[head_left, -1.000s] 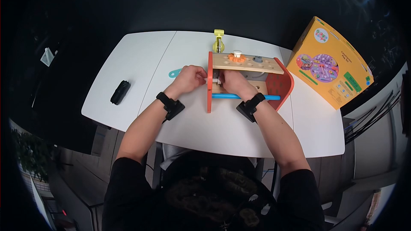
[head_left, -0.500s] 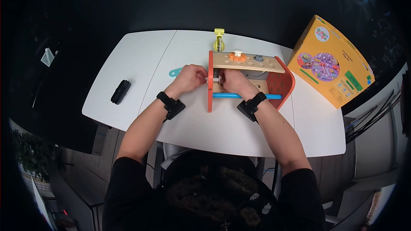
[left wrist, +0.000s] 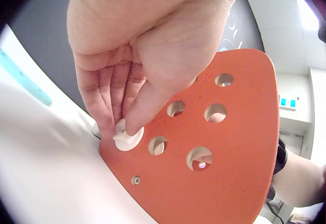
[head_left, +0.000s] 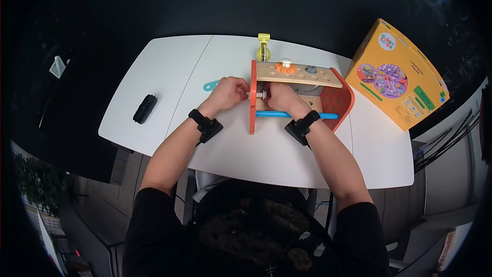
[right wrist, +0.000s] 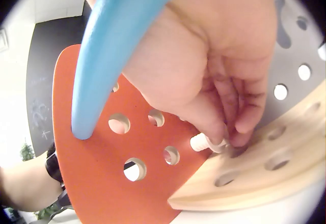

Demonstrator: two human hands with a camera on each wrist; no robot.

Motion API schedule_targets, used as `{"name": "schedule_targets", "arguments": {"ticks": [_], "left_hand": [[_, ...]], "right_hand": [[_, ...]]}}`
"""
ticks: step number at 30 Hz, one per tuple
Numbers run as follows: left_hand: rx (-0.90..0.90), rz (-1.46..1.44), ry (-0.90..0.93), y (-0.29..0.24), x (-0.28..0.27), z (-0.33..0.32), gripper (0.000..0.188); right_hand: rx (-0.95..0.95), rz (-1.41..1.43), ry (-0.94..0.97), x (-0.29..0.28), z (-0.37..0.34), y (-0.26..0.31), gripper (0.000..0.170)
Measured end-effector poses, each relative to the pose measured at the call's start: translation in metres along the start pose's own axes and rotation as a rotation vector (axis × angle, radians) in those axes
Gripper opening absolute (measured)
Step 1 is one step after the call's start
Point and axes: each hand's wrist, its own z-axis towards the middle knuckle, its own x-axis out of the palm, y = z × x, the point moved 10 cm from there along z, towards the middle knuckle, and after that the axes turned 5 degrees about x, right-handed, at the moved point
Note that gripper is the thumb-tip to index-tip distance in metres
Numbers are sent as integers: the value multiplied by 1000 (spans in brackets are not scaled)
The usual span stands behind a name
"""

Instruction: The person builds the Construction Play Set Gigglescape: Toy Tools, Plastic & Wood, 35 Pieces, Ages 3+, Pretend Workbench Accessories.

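On the table stands a toy workbench with an orange-red side panel [left wrist: 234, 127] full of holes. My left hand [head_left: 229, 94] is outside that panel, thumb and fingers pinching the round head of a white toy bolt [left wrist: 128, 137]. The bolt's threaded shank [right wrist: 200, 142] comes through on the inner side. There my right hand [head_left: 285, 100], reaching under the wooden top board [head_left: 302, 76], pinches a white nut [right wrist: 220, 146] at the shank's end; fingertips partly hide it. A blue bar [right wrist: 119, 45] crosses in front of the right wrist.
An orange gear with a white bolt [head_left: 286, 64] and a grey piece [head_left: 310, 70] sit on the top board. Behind is a yellow-green toy [head_left: 263, 48]. A teal strip [head_left: 210, 86] lies left, a black case [head_left: 145, 109] farther left, a yellow box [head_left: 400, 74] right.
Both hands stay in nearly the same place. The right fingers have shifted slightly, and more of the white bolt shows between them and the side panel.
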Motion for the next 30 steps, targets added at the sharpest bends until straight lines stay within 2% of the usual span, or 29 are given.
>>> {"name": "schedule_targets", "arguments": {"ticks": [7, 17, 22, 26, 28, 30], "left_hand": [[-1, -4, -3, 0, 0, 0, 17], [12, -9, -3, 2, 1, 0, 17], [15, -24, -10, 5, 2, 1, 17], [1, -21, -7, 4, 2, 1, 17], [-6, -25, -6, 4, 2, 0, 17], [15, -12, -9, 2, 1, 0, 18]], "right_hand": [[56, -91, 87, 12, 6, -12, 21], [23, -58, 47, 7, 5, -7, 23], [92, -167, 142, 15, 6, -13, 24], [120, -173, 116, 14, 5, -12, 25], [80, -130, 42, 5, 0, -6, 26], [63, -114, 53, 4, -1, -4, 28]]}}
